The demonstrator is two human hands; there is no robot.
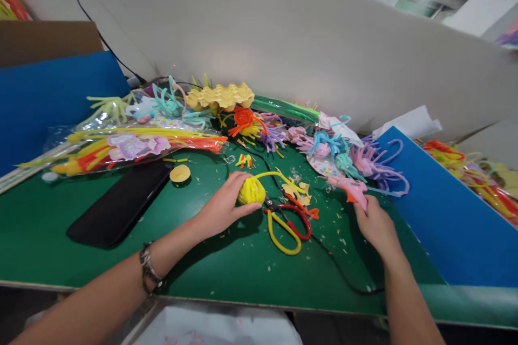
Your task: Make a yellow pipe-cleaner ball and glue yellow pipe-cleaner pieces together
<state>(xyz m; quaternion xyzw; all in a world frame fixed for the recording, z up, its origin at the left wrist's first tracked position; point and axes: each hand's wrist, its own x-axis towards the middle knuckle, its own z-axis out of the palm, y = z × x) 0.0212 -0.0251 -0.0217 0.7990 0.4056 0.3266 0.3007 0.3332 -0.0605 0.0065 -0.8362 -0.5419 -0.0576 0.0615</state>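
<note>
Craft table, green top: two hands, both occupied

Head view: left hand (226, 200), grasping one yellow pipe-cleaner ball (251, 191), just left of scissors (286, 221). Right hand (377, 226), clenched round one pink glue gun (351, 187), which pointed left. Both sat over the green table (243, 275).

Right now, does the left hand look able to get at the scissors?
Probably not without freeing itself first: the left hand is holding the yellow ball. Otherwise the way looks free, as the scissors lie close by, handles uncovered.
</note>
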